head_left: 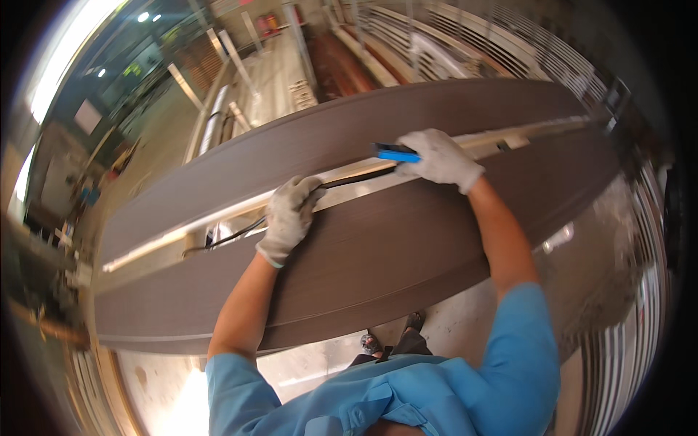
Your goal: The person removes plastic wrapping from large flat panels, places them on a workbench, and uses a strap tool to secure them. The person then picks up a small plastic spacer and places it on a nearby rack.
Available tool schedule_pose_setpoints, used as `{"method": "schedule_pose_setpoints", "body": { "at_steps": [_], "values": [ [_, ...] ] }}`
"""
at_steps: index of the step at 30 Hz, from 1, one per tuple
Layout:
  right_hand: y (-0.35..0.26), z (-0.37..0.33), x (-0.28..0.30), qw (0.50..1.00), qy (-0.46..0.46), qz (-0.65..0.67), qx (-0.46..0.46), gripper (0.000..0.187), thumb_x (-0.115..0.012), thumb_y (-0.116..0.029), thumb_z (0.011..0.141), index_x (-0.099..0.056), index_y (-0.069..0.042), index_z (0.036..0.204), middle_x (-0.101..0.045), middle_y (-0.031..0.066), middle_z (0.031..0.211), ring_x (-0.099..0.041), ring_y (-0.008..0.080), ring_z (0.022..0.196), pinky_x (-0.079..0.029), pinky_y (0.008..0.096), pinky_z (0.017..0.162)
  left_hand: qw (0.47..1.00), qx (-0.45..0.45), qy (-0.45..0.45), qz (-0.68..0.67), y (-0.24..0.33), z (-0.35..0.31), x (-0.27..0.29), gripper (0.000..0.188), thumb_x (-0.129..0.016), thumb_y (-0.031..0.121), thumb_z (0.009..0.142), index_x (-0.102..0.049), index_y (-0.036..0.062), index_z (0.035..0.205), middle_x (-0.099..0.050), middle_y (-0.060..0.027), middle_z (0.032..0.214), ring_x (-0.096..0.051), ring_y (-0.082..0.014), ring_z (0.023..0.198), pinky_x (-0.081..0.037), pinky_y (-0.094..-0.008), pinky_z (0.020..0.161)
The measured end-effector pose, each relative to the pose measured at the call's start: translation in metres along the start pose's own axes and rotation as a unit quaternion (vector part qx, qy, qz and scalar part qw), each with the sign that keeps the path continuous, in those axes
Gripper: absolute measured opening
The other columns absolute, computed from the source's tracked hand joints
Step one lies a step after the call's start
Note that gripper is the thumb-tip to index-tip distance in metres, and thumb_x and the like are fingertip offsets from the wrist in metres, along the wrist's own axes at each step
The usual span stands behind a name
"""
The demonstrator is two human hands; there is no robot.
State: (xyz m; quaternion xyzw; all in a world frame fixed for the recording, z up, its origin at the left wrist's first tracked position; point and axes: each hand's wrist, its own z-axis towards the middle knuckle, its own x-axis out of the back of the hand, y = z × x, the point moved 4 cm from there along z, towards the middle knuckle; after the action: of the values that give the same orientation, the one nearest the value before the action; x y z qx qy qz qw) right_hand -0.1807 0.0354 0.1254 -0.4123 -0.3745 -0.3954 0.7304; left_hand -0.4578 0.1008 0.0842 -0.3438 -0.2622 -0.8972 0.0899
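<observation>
Two long dark brown panels lie across in front of me, a far panel (320, 127) and a near panel (385, 254). Between them runs a gap edged by a pale strip (171, 234). A thin black cord or rubber strip (361, 176) stretches along this gap. My left hand (289, 218), in a whitish work glove, is closed around it. My gloved right hand (441, 161) grips a small blue-and-black hand tool (397, 155), whose exact kind is unclear. The black strip runs up to the right fingers; whether they pinch it too is hidden.
Racks of long boards and profiles (443, 47) stand beyond the far panel, with upright posts (236, 57) at the left. More stacked lengths (618, 363) line the right side. Concrete floor (454, 320) shows between my feet and the near panel.
</observation>
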Motion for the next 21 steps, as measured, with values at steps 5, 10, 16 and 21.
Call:
{"method": "schedule_pose_setpoints", "body": {
  "at_steps": [5,10,16,21],
  "values": [
    [0.003,0.003,-0.008,0.993,0.097,-0.07,0.021,0.016,-0.069,-0.027,0.072,-0.068,-0.015,0.084,-0.066,0.0067,0.084,-0.068,0.0294,0.083,-0.052,0.0476,0.069,0.997,-0.041,-0.06,0.009,0.007,0.001,-0.016,0.026,-0.06,0.003,0.092,-0.063,-0.0001,0.118,-0.07,-0.021,0.105,-0.068,-0.0375,0.096,-0.053,-0.0422,0.082],
    [-0.023,-0.018,0.025,0.98,0.141,-0.141,0.009,0.01,-0.07,-0.019,0.074,-0.063,-0.011,0.077,-0.064,0.0075,0.069,-0.069,0.028,0.07,-0.053,0.0425,0.059,0.999,-0.03,-0.019,-0.029,0.036,0.017,-0.053,0.024,-0.06,0.001,0.095,-0.061,0.0016,0.119,-0.068,-0.0161,0.092,-0.065,-0.0293,0.078,-0.052,-0.0382,0.069],
    [0.0,-0.117,0.101,0.966,0.209,-0.147,-0.047,0.012,-0.071,-0.02,0.078,-0.065,-0.011,0.08,-0.065,0.0064,0.069,-0.069,0.0263,0.071,-0.054,0.0408,0.06,0.984,-0.161,0.029,-0.067,0.152,0.063,-0.085,0.023,-0.059,-0.002,0.093,-0.063,0.0036,0.116,-0.058,-0.0128,0.082,-0.055,-0.0267,0.07,-0.047,-0.0366,0.064],
    [0.056,-0.259,0.166,0.953,0.161,-0.195,-0.166,0.013,-0.068,-0.023,0.083,-0.068,-0.013,0.092,-0.067,0.0051,0.081,-0.069,0.026,0.078,-0.055,0.0402,0.064,0.973,-0.181,-0.086,-0.118,0.282,0.083,-0.164,0.024,-0.059,-0.01,0.083,-0.064,0.0033,0.103,-0.059,-0.0152,0.084,-0.06,-0.03,0.072,-0.049,-0.0384,0.066]
  ]
}}
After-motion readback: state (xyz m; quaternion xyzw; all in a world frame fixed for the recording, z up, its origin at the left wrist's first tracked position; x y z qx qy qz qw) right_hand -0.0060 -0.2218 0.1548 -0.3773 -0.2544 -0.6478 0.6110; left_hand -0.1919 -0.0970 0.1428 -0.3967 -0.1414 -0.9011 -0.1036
